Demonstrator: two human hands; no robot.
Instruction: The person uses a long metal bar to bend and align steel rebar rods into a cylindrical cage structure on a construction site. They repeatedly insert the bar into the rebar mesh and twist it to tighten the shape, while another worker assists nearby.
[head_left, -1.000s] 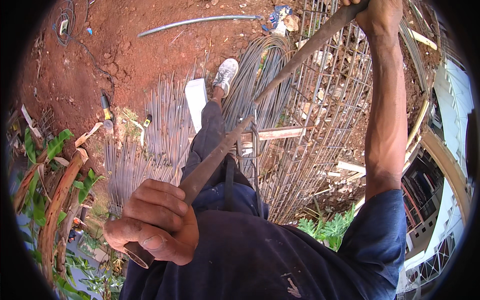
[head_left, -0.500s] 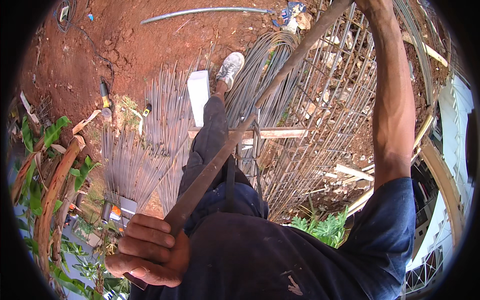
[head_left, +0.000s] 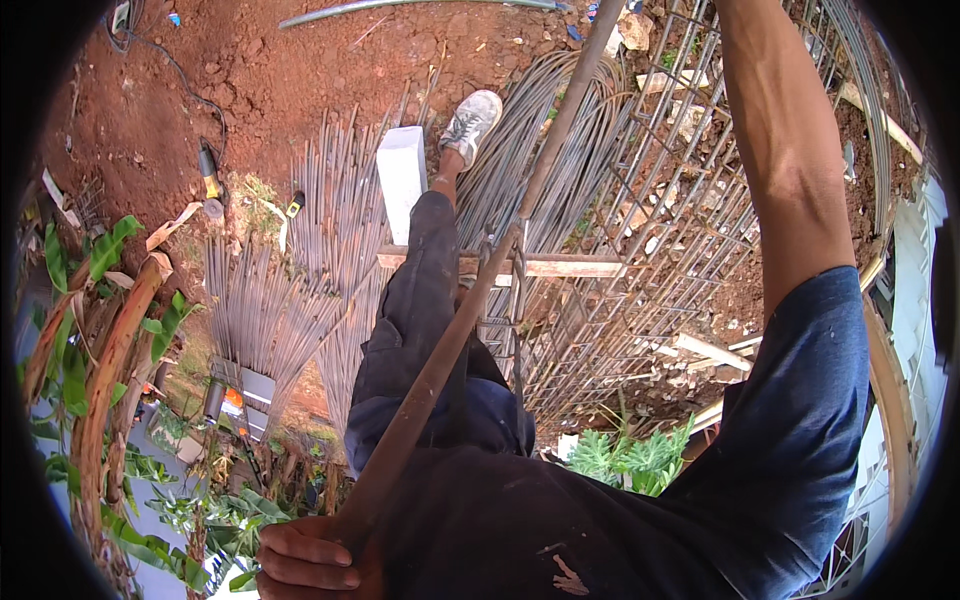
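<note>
A long rusty metal bar (head_left: 443, 362) slants across the view from the lower left to the top edge. My left hand (head_left: 308, 560) is closed round its lower end, beside my dark shirt. My right forearm (head_left: 785, 130) reaches up past the top edge, so the right hand is out of view. Midway along, the bar passes over a wooden plank (head_left: 570, 266). Ribbed steel rods (head_left: 519, 290) stand close against the bar there; whether they touch it is unclear.
Straight rebar (head_left: 260, 320) lies at left, coiled rods (head_left: 520, 140) ahead, and a tied rebar cage (head_left: 650, 250) at right. A white block (head_left: 401, 180) stands by my shoe (head_left: 471, 128). An angle grinder (head_left: 210, 182) rests on red soil; banana plants (head_left: 110, 370) edge the left.
The bar has swung steeper, its upper part shifting right. My left hand has moved down and slightly right. My right hand has gone out past the top edge.
</note>
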